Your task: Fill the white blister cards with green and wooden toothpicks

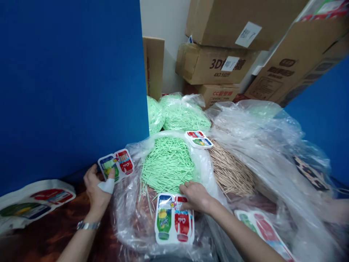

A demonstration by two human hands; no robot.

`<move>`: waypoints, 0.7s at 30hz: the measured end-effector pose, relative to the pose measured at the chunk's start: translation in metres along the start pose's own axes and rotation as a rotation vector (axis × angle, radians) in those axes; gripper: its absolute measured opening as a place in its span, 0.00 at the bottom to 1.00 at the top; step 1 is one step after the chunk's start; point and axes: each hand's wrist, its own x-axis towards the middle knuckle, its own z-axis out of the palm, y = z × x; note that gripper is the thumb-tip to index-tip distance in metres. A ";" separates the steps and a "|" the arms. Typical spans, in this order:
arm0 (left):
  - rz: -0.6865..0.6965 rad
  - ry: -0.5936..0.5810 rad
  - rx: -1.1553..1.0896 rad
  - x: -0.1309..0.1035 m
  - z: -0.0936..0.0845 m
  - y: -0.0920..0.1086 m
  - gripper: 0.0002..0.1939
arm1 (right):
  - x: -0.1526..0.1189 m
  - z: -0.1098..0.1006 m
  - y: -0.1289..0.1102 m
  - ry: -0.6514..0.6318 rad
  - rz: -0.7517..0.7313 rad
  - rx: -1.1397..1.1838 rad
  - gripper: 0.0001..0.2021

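My left hand (99,191), with a white wrap on the thumb and a metal watch at the wrist, grips a Sprite-and-Cola printed card (127,163) by its lower left side. Pale sticks show in the card's windows. My right hand (197,196) is closed, its fingers curled at the near edge of the light green sticks (169,163) heaped in an open clear plastic bag. Its thumb lies over the upper right of a stack of similar cards (165,218) on the bag. Whatever its fingertips hold is hidden.
Brown sticks (231,171) lie to the right in clear plastic (259,131). Another card (199,139) rests between the heaps, and a stack of cards (54,196) stands at left. Blue panels (71,72) flank the space; cardboard boxes (218,65) are behind. A blurred person's hand (335,211) shows at right.
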 end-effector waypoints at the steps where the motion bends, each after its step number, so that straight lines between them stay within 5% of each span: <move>1: 0.100 0.031 0.068 -0.010 -0.004 0.006 0.39 | 0.000 0.001 0.001 -0.007 -0.003 0.010 0.25; 3: 0.314 -0.024 0.055 -0.035 -0.008 0.021 0.33 | 0.001 0.003 0.002 -0.014 -0.004 0.039 0.18; 6: 0.669 -0.319 -0.066 -0.078 -0.008 0.044 0.14 | 0.002 0.004 0.003 -0.006 0.011 0.079 0.07; 8: 0.757 -0.524 -0.130 -0.103 -0.004 0.056 0.10 | 0.000 0.002 0.004 0.011 0.035 0.094 0.04; 11: 0.692 -0.759 -0.137 -0.129 0.002 0.066 0.13 | -0.008 -0.006 0.004 0.042 0.083 0.108 0.07; 14: 0.557 -0.861 -0.053 -0.145 0.005 0.070 0.23 | -0.021 -0.021 0.004 0.139 0.085 0.206 0.10; 18: 0.317 -0.932 -0.047 -0.153 0.010 0.082 0.42 | -0.034 -0.035 -0.006 0.308 -0.027 0.770 0.10; 21: 0.113 -0.998 -0.233 -0.151 0.015 0.103 0.48 | -0.034 -0.032 -0.020 0.270 -0.097 1.265 0.12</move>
